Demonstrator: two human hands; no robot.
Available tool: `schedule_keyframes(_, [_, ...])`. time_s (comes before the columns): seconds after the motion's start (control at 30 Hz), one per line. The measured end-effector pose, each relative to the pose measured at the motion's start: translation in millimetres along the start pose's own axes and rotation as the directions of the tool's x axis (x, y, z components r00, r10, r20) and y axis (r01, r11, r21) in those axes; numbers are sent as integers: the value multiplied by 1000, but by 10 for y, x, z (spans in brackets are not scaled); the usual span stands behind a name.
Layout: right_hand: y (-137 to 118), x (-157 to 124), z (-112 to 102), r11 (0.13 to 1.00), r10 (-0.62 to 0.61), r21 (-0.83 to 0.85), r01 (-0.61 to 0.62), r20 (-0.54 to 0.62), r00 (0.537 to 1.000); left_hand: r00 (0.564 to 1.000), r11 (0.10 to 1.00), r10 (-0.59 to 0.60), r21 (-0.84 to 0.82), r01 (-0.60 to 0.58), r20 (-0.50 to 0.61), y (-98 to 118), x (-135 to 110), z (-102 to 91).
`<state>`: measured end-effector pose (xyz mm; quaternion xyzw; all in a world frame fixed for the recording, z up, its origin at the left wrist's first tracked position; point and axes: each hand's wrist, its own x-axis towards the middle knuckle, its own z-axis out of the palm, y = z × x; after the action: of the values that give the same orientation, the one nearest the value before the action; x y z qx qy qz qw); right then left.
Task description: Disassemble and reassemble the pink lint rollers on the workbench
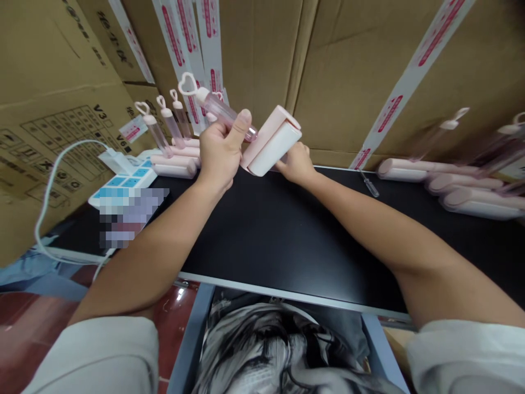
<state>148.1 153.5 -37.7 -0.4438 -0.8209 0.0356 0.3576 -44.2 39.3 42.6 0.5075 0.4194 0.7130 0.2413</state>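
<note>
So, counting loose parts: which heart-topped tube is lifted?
The clear heart-looped plastic tube in the left hand; the others stick up from pink cases on the black table.

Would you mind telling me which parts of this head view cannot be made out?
The right hand has its fingers hidden behind the pink case it holds.
The clear tube is partly covered by the left hand, whose thumb lies over it.
The power strip has its near part under a pixelated patch.
The far cases on the right are blurred and cut off by the frame edge.
</note>
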Motion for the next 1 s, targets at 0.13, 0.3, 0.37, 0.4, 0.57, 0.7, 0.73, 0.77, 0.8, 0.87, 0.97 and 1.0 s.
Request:
schedule_keyframes(0.13, [-130,-375,-227,820,-99,566,86,-8,995,966,968,-241,-43,245,89,-22,-124,90])
schedule_keyframes(0.3, [-351,-918,-588,511,77,859,-37,-3,997,822,848,-442,-130,513,359,-5,-480,304])
schedule_keyframes(0.37, [-348,-1066,-727,520,156,849,-95,15,988,762,834,-475,-50,549,440,7,-618,348])
schedule_keyframes(0.4, [-323,-1124,-791,543,184,832,-114,15,983,718,839,-495,53,542,489,15,-672,350])
schedule_keyframes(0.57, [-170,-1313,-1001,726,192,680,-104,-56,980,578,901,-326,431,-48,748,118,-789,228])
schedule_keyframes(0.7, [-273,-1399,-1041,828,22,559,31,-89,996,671,788,222,275,-551,708,231,-748,156])
schedule_keyframes(0.73, [-320,-1417,-1041,844,-28,532,62,-72,997,644,737,297,259,-624,705,256,-732,151])
schedule_keyframes(0.77, [-368,-1435,-1038,856,-81,507,98,-54,995,601,691,344,239,-682,721,282,-718,149])
schedule_keyframes(0.8, [-411,-1451,-1032,863,-140,484,144,-44,989,548,653,366,212,-728,752,306,-709,150])
schedule_keyframes(0.87, [-475,-1482,-1015,860,-251,448,247,-50,967,434,595,364,152,-789,824,354,-711,152])
schedule_keyframes(0.97, [-520,-1515,-983,850,-344,399,343,-71,936,341,545,326,120,-830,882,410,-747,155])
schedule_keyframes(1.0, [-527,-1522,-972,853,-358,384,355,-67,932,331,532,315,123,-837,890,422,-759,155])
